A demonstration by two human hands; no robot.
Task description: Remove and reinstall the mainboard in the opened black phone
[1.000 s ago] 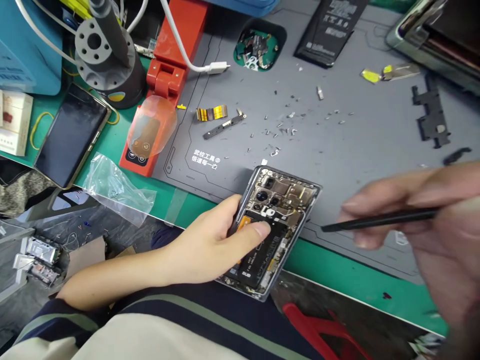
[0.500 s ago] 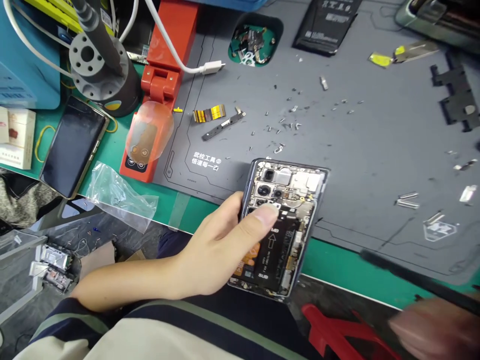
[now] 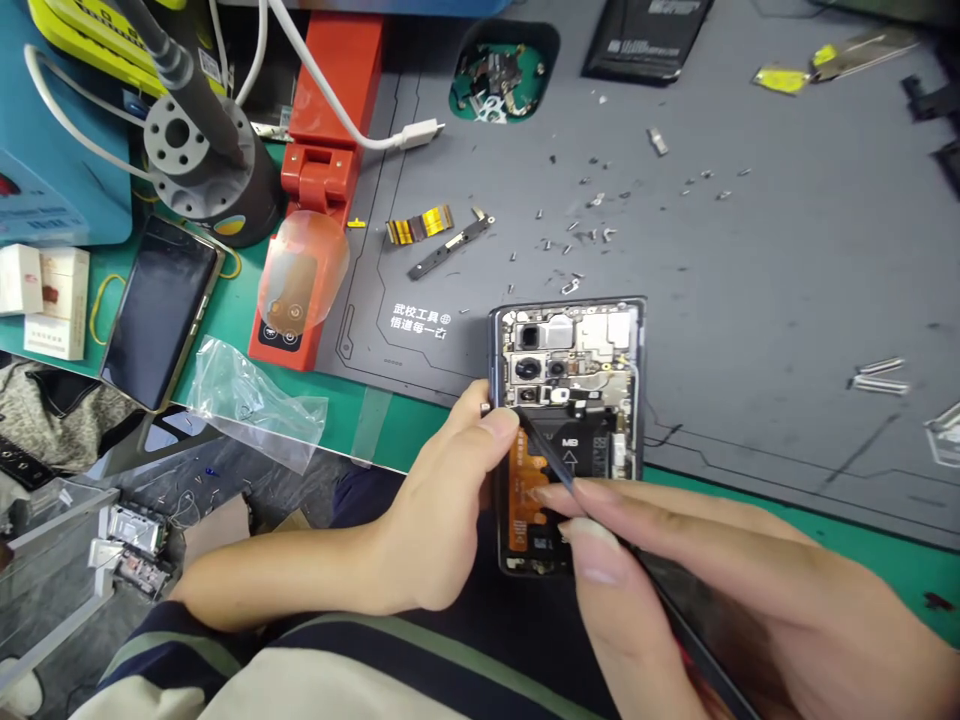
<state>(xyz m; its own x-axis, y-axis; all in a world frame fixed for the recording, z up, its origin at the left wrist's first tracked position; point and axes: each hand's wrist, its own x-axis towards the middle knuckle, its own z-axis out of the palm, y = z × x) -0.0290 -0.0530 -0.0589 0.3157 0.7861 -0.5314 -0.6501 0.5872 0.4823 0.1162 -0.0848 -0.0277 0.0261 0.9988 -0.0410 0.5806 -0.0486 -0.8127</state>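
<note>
Head view:
- Left hand (image 3: 439,510) gripped the opened phone (image 3: 607,332) at the mat's (image 3: 750,300) near edge.
- Right hand (image 3: 720,560) pinched a black stick (image 3: 556,462), covering the phone's lower corner.
- Metal bits (image 3: 597,200) and a battery (image 3: 649,38) lay beyond.

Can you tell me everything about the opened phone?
The phone shows its insides: a dark frame, shiny metal-looking parts and round camera lenses at the far end, a black battery with white print, and an orange strip on the left. It's held over the near edge of the table. The left hand grips its left side. The right hand points a black stick near the orange strip's top; I can't tell if it touches.
</note>
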